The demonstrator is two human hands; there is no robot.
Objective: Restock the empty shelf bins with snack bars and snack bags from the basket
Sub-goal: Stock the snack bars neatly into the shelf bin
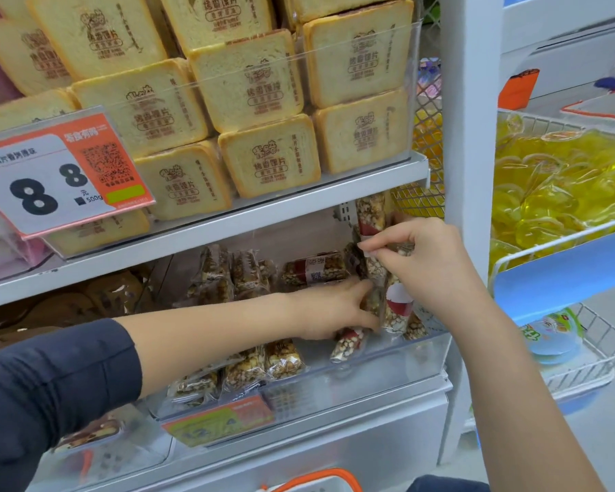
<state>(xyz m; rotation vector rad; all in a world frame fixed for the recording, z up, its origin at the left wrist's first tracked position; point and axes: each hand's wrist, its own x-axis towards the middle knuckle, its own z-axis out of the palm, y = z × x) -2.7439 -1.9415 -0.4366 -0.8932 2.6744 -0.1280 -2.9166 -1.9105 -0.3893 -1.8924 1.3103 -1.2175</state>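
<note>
At centre right, the right hand [423, 264] pinches upright clear-wrapped nut snack bars [373, 221]; the left hand [334, 310] steadies them, fingers extended. Light, stiff, crinkly-slick; grip mid-length.

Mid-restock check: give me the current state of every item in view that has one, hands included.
Left hand: reaching into the bin, fingers on upright snack bars.
Right hand: pinching snack bars held upright at the bin's right end.
Clear shelf bin: partly filled, bars lying loose inside.
Toast-slice packs: stacked full on upper shelf.
Price tag: tilted.
</note>
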